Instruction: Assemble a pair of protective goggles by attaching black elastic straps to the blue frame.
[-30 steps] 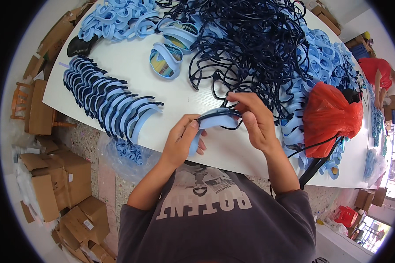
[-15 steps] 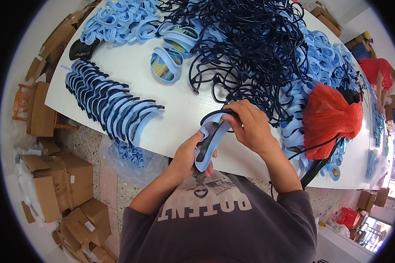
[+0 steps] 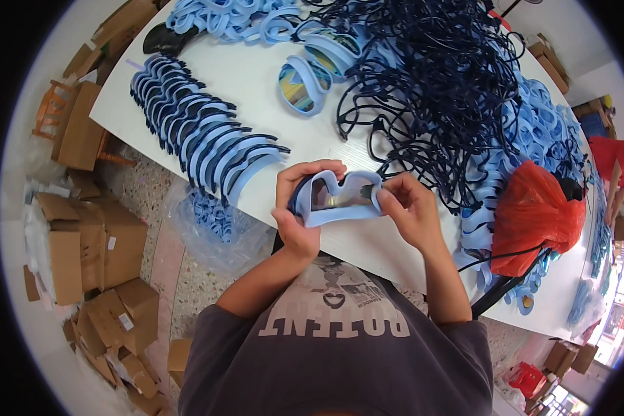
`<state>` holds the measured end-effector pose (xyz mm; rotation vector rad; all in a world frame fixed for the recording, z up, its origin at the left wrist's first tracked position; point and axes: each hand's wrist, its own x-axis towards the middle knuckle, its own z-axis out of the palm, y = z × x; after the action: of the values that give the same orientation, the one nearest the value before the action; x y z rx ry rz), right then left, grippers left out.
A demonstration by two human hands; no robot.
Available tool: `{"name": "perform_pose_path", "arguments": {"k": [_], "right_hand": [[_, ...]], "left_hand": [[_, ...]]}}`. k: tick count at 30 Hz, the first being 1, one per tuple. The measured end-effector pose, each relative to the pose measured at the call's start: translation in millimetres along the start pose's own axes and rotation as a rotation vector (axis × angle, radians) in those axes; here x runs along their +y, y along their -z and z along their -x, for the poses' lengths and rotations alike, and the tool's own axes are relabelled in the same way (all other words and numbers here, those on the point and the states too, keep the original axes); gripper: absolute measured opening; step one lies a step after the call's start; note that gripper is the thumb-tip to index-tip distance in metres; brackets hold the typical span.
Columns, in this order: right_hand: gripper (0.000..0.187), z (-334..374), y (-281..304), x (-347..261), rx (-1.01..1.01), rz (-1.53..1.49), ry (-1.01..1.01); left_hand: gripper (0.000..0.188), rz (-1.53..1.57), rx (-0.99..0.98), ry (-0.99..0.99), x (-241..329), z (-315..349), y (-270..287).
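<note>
Both hands grip one pair of light-blue swim goggles point(image 3: 340, 197), held up over the near edge of the white counter point(image 3: 256, 90), in front of the chest. Left hand point(image 3: 299, 208) clamps the left end, thumb and fingers wrapped round the frame; right hand point(image 3: 410, 215) pinches the right end, fingertips on the rim. Goggles lie roughly level, mirrored lens facing up toward the camera, a dark blue band along the upper left edge. Just left of the hands, a fanned row of finished goggles point(image 3: 201, 139) stands edge-on across the counter, light blue with dark trim. Above the hands lie two loose goggles with mirrored lenses point(image 3: 301, 83). Right and above, a big tangle of dark blue straps point(image 3: 430, 90) covers much of the counter, near the right hand. Beyond it a heap of light-blue frames point(image 3: 541, 132) runs along the far side, more at top left point(image 3: 222, 17). Red plastic bag point(image 3: 534, 215) sits at the right, well apart from the hands. Clear plastic bag with blue parts point(image 3: 215, 222) hangs below the counter edge at left. Cardboard boxes point(image 3: 90, 243) are stacked on the floor at left. Another person in red point(image 3: 613, 163) at the far right edge.
</note>
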<state>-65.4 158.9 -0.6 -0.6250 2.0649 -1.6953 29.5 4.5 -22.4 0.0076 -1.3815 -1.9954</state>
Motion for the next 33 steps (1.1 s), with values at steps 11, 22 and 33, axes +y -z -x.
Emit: {"name": "perform_pose_path", "arguments": {"k": [11, 22, 33], "right_hand": [[0.031, -24.5, -17.8, -52.6, -0.437, 0.281, 0.565], [0.019, -20.4, -32.6, -43.8, -0.360, 0.383, 0.580], [0.019, -36.8, -31.4, -53.2, -0.560, 0.403, 0.524]], "left_hand": [[0.097, 0.204, -0.262, 0.712, 21.7, -5.3, 1.0], [0.095, -0.038, -0.150, 0.727, 23.4, -4.4, -1.2], [0.098, 0.100, -0.184, 0.953, 20.5, -9.1, 15.1]]}}
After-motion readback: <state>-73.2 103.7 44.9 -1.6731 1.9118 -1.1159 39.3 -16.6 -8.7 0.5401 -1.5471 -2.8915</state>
